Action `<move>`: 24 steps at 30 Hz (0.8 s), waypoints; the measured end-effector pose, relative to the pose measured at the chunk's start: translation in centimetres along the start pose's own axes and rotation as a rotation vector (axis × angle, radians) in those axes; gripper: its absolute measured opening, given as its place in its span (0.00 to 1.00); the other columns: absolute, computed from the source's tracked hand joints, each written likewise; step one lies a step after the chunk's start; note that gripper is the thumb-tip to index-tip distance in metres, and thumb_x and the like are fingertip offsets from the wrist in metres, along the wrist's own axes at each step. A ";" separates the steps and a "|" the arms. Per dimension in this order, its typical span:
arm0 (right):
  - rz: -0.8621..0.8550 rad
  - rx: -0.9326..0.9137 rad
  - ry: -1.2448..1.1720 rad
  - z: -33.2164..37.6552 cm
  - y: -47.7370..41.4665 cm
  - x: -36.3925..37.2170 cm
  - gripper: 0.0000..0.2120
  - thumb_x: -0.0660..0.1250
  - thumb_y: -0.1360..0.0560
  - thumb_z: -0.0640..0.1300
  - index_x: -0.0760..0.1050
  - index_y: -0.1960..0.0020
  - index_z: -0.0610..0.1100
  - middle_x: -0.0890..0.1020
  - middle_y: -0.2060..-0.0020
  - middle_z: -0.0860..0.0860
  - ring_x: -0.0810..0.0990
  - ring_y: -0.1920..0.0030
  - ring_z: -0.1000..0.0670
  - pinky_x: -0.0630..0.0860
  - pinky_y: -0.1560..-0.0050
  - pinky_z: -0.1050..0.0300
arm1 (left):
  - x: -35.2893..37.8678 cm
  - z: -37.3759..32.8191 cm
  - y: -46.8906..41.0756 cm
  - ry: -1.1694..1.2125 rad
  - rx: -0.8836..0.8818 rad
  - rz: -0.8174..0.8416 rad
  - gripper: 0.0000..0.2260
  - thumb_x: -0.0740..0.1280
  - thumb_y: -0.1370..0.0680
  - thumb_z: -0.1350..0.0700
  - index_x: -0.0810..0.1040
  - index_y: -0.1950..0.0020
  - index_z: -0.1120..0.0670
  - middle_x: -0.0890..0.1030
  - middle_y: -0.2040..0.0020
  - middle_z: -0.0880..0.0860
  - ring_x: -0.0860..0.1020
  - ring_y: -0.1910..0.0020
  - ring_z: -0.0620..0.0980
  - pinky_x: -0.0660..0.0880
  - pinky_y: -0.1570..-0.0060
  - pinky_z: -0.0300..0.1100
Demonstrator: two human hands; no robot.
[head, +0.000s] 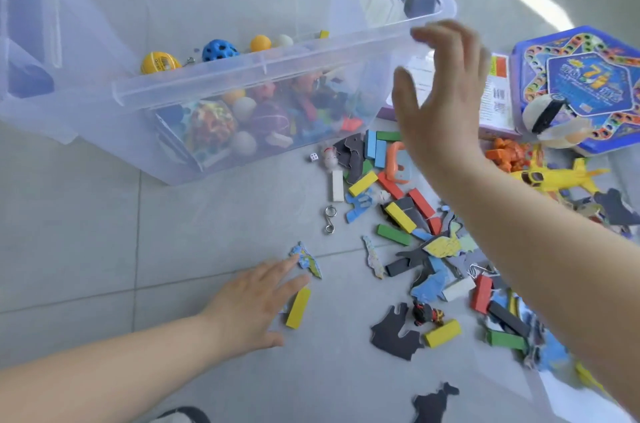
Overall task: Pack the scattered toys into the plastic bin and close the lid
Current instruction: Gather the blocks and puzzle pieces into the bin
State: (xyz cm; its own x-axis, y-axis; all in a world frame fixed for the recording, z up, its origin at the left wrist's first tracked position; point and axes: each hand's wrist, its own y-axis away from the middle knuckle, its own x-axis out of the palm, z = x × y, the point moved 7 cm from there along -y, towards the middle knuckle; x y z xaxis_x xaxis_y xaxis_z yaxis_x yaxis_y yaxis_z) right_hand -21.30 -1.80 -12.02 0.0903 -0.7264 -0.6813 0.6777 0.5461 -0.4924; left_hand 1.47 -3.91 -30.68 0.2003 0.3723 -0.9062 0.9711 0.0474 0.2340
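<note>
A clear plastic bin (242,76) stands open on the grey tiled floor at upper left, holding balls, blocks and small toys. My right hand (440,100) hovers open and empty by the bin's right corner, above the toy pile. My left hand (256,301) lies flat on the floor with fingers spread, its fingertips touching a puzzle piece (307,260) and a yellow block (298,307). Coloured wooden blocks (398,216) and dark puzzle pieces (394,332) lie scattered to the right of centre. I cannot pick out the lid for certain.
A blue hexagonal game box (585,83) sits at upper right with a round toy (550,121) on it. A yellow toy plane (557,176) and orange toy (509,154) lie beside it. A metal hook (330,218) and a die (313,156) rest near the bin.
</note>
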 end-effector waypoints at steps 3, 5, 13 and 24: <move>0.344 -0.073 0.227 -3.9 8.3 2.5 0.25 0.59 0.33 0.52 0.65 0.38 0.45 0.74 0.38 0.37 0.61 0.38 0.45 0.66 0.38 0.41 | -0.6 0.4 -0.9 -0.090 -0.018 0.005 0.52 0.72 0.62 0.30 0.68 0.42 0.49 0.84 0.49 0.49 0.84 0.55 0.46 0.78 0.67 0.34; 0.703 -0.026 0.378 -6.9 12.4 4.2 0.35 0.64 0.33 0.58 0.57 0.30 0.50 0.62 0.28 0.40 0.54 0.31 0.44 0.62 0.34 0.35 | -0.4 0.7 -1.6 -0.147 0.009 0.009 0.52 0.72 0.61 0.31 0.67 0.41 0.49 0.84 0.48 0.51 0.80 0.47 0.50 0.79 0.64 0.36; 1.038 0.266 0.493 -11.3 16.3 5.5 0.42 0.62 0.29 0.62 0.40 0.26 0.54 0.44 0.24 0.50 0.44 0.25 0.44 0.47 0.27 0.41 | -0.6 -0.5 -4.7 -0.274 0.188 -0.002 0.49 0.71 0.59 0.28 0.66 0.43 0.48 0.84 0.50 0.45 0.80 0.50 0.50 0.79 0.63 0.35; 0.833 0.276 0.410 -9.9 14.8 7.5 0.22 0.58 0.26 0.38 0.63 0.33 0.37 0.69 0.38 0.40 0.69 0.39 0.38 0.68 0.42 0.48 | -0.1 -0.8 -4.7 -0.210 0.146 -0.098 0.20 0.68 0.52 0.47 0.66 0.65 0.48 0.73 0.78 0.45 0.73 0.80 0.41 0.64 0.84 0.30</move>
State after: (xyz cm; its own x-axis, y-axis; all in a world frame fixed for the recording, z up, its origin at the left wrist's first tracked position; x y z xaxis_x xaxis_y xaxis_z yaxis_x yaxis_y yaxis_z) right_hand -17.76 4.97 -29.79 0.3931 0.0801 -0.9160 0.6637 0.6648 0.3429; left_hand -3.26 -3.39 -31.44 0.1117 0.1719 -0.9788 0.9926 -0.0658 0.1017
